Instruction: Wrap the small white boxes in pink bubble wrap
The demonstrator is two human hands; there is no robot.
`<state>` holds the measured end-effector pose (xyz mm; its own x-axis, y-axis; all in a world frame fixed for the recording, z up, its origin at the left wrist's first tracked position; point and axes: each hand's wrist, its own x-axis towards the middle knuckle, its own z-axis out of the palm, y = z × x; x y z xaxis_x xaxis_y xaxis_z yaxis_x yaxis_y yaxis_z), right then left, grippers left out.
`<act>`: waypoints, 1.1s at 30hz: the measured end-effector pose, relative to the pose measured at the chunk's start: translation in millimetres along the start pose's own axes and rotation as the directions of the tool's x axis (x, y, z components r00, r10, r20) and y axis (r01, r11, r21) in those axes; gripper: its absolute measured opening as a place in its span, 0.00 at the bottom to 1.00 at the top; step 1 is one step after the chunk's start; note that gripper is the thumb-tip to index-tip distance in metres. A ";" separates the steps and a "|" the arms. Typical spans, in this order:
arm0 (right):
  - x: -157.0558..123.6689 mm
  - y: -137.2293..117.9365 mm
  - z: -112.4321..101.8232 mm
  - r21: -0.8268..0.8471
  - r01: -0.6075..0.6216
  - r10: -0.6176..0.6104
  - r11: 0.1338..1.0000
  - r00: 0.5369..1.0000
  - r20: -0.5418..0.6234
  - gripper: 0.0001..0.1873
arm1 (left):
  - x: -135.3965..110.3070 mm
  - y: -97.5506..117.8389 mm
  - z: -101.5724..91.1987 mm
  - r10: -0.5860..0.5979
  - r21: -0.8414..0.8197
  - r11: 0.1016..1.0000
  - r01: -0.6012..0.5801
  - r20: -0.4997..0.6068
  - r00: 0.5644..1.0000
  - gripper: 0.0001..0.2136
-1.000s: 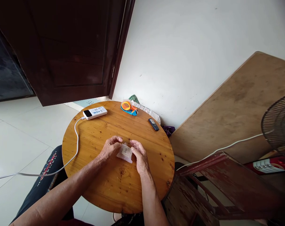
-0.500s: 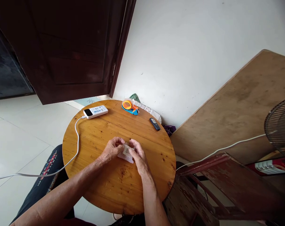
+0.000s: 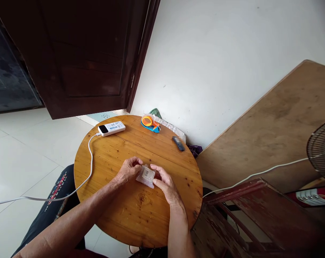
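Observation:
A small clear plastic packet (image 3: pixel 146 175) with something pale inside rests between both hands on the round wooden table (image 3: pixel 119 211). My left hand (image 3: pixel 128 170) pinches the packet's left edge with curled fingers. My right hand (image 3: pixel 166 184) holds its right side, fingers bent round the lower corner. Both forearms reach in from the bottom of the view.
At the table's far edge lie a white power bank (image 3: pixel 111 128) with a white cable (image 3: pixel 90 161), an orange and blue tape dispenser (image 3: pixel 150 123) and a small dark device (image 3: pixel 178 143). A wooden board (image 3: pixel 272 125), a red wooden chair (image 3: pixel 248 211) and a fan (image 3: pixel 322 150) stand right.
My right hand has shifted a little to the right and lower on the packet, uncovering more of it. The left hand keeps its pinch. The camera view has drifted slightly.

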<state>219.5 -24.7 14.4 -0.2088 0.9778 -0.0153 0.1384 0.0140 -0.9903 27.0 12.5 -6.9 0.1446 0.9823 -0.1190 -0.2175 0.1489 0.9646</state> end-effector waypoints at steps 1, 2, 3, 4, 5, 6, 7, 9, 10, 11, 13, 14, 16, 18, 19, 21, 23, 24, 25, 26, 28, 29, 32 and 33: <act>0.2 -0.3 1.0 -0.037 0.006 -0.006 0.999 1.000 0.003 0.23 | 0.1 -0.5 -0.4 0.002 0.024 1.000 -0.002 0.008 1.000 0.10; 0.9 -0.1 2.2 -0.079 0.019 -0.020 0.997 1.000 -0.008 0.21 | 0.1 -0.9 -0.8 0.011 0.055 0.998 -0.012 0.026 1.000 0.10; 2.0 0.7 3.5 -0.121 0.038 -0.041 0.992 0.999 -0.026 0.19 | -0.2 -1.3 -1.2 0.029 0.094 0.995 -0.033 0.045 0.999 0.10; 3.3 1.8 5.0 -0.158 0.059 -0.068 0.986 0.997 -0.047 0.17 | -0.6 -1.7 -1.4 0.056 0.138 0.988 -0.065 0.063 0.996 0.10; 4.9 3.4 7.0 -0.184 0.083 -0.097 0.979 0.993 -0.072 0.16 | -1.1 -2.2 -1.6 0.087 0.184 0.978 -0.100 0.079 0.993 0.10; 6.6 5.1 9.2 -0.199 0.105 -0.128 0.974 0.986 -0.105 0.14 | -1.5 -2.8 -1.7 0.116 0.225 0.965 -0.133 0.087 0.989 0.11; 8.4 6.9 11.8 -0.203 0.124 -0.154 0.971 0.978 -0.142 0.12 | -1.8 -3.7 -1.6 0.138 0.256 0.954 -0.157 0.089 0.986 0.11; 11.9 10.2 17.0 -0.181 0.142 -0.182 0.973 0.956 -0.229 0.10 | -2.0 -5.9 -1.2 0.157 0.291 0.941 -0.176 0.086 0.984 0.13; 13.3 11.4 19.3 -0.161 0.141 -0.181 0.977 0.945 -0.271 0.10 | -1.8 -7.2 -0.9 0.161 0.296 0.938 -0.180 0.086 0.983 0.14; 14.5 12.1 21.3 -0.133 0.138 -0.174 0.981 0.936 -0.308 0.11 | -1.5 -8.5 -0.6 0.167 0.295 0.937 -0.186 0.088 0.982 0.15; 16.2 11.7 24.2 -0.065 0.140 -0.155 0.988 0.915 -0.373 0.12 | -1.0 -10.7 -0.1 0.178 0.291 0.936 -0.199 0.097 0.979 0.14; 16.8 10.7 25.1 -0.030 0.146 -0.146 0.989 0.904 -0.402 0.12 | -0.8 -11.6 0.2 0.183 0.293 0.934 -0.204 0.097 0.978 0.14; 18.0 7.1 26.4 0.029 0.155 -0.126 0.987 0.886 -0.446 0.13 | -0.8 -12.8 0.5 0.191 0.307 0.928 -0.210 0.094 0.977 0.14; 20.1 1.9 26.7 0.066 0.150 -0.102 0.986 0.877 -0.469 0.13 | -1.4 -12.9 0.8 0.196 0.320 0.923 -0.215 0.092 0.976 0.15; 21.6 -1.1 26.3 0.075 0.146 -0.094 0.986 0.875 -0.474 0.14 | -2.0 -12.3 1.0 0.198 0.316 0.923 -0.219 0.097 0.975 0.16; 25.9 -7.9 23.6 0.068 0.146 -0.095 0.987 0.871 -0.482 0.14 | -4.1 -9.7 1.9 0.193 0.286 0.932 -0.222 0.125 0.973 0.19; 31.9 -15.5 18.1 0.036 0.149 -0.112 0.988 0.864 -0.491 0.14 | -7.0 -5.2 3.3 0.168 0.211 0.955 -0.206 0.184 0.968 0.22; 35.4 -19.4 14.5 0.015 0.148 -0.121 0.989 0.861 -0.494 0.15 | -8.5 -2.8 4.1 0.148 0.161 0.969 -0.187 0.227 0.963 0.23; 39.3 -23.1 10.6 -0.007 0.145 -0.129 0.989 0.859 -0.495 0.15 | -9.9 -0.6 4.8 0.126 0.111 0.981 -0.161 0.271 0.954 0.25; 43.5 -26.4 6.5 -0.028 0.141 -0.136 0.990 0.857 -0.496 0.16 | -11.0 1.2 5.4 0.109 0.073 0.988 -0.138 0.308 0.945 0.26; 52.8 -31.5 -1.5 -0.062 0.137 -0.150 0.989 0.853 -0.500 0.18 | -11.9 2.9 6.0 0.099 0.044 0.992 -0.122 0.355 0.930 0.27; 57.7 -32.9 -5.2 -0.073 0.135 -0.153 0.988 0.850 -0.505 0.18 | -11.8 2.9 6.1 0.101 0.045 0.991 -0.125 0.360 0.928 0.27; 72.0 -32.1 -14.7 -0.083 0.115 -0.142 0.990 0.829 -0.541 0.20 | -10.9 2.1 6.1 0.110 0.000 0.993 -0.118 0.361 0.926 0.28; 76.0 -30.3 -17.4 -0.083 0.103 -0.132 0.991 0.820 -0.557 0.20 | -10.9 2.2 6.3 0.120 -0.040 0.993 -0.113 0.361 0.925 0.27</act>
<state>216.3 52.8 45.6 0.3494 0.9164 0.1955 0.1961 0.1325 -0.9716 31.0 1.4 -2.0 0.4561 0.8853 0.0905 -0.2710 0.0413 0.9617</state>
